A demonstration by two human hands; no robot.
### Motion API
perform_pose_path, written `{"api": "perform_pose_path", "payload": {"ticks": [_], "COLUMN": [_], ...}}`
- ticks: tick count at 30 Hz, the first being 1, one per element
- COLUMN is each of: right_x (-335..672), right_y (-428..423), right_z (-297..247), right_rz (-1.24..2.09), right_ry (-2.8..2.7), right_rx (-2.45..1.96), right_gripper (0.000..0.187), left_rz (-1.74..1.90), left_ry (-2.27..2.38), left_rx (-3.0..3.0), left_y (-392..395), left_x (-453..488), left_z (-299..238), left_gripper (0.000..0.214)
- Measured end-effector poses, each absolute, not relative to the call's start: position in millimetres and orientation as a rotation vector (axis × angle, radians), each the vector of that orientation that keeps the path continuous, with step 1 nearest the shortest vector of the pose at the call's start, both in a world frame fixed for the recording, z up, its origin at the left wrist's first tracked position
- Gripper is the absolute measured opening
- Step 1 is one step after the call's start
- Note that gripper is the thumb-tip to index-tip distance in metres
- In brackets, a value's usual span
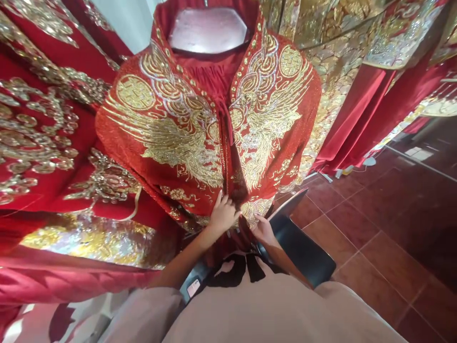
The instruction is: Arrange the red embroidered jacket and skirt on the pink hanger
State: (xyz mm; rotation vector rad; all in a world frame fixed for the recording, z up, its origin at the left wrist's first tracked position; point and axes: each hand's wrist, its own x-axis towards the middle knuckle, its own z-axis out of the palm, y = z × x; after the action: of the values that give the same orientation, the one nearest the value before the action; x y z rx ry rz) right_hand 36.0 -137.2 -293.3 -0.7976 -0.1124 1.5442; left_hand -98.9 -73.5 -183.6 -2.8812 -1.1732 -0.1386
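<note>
A red jacket (171,157) with gold embroidered birds, round medallions and a beaded collar hangs on a dress form (209,31). Its front edges part over a dark red inner layer. My left hand (224,212) is low on the jacket front, its bent fingers closed at the left front edge; its grip is partly hidden. Beside it, my right hand (264,231) pinches the lower edge of the other front panel between thumb and fingers, near a gold embroidered patch (257,207).
Red garments with heavy beading (39,124) crowd the left. More red cloth (353,114) and gold sequined fabric stand at the right. A dark chair (303,247) is close by my right arm, on a reddish tiled floor (374,262). A phone (193,287) shows below my left arm.
</note>
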Motion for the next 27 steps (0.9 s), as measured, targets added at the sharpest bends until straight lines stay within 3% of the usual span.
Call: {"api": "perform_pose_path", "payload": {"ticks": [3, 8, 22, 27], "right_x": [28, 13, 1, -3], "right_y": [-139, -144, -153, -151], "right_z": [-283, -273, -236, -226], "right_rz": [1.480, 1.397, 1.512, 1.381], "right_ry": [-0.172, -0.249, -0.227, -0.238], "right_rx": [-0.820, -0.883, -0.774, -0.921], "right_gripper": [0.030, 0.039, 0.042, 0.044], "left_rz": [0.000, 0.056, -0.280, -0.297], "left_ry": [-1.219, -1.049, -1.163, -1.239], "left_rx": [-3.036, -3.283, -3.503, -3.458], "left_y": [-69, -65, -67, -70], "left_x": [-105, -123, -129, -132], "left_z": [-204, -184, -183, -185], "left_gripper": [0.032, 0.026, 0.033, 0.034]}}
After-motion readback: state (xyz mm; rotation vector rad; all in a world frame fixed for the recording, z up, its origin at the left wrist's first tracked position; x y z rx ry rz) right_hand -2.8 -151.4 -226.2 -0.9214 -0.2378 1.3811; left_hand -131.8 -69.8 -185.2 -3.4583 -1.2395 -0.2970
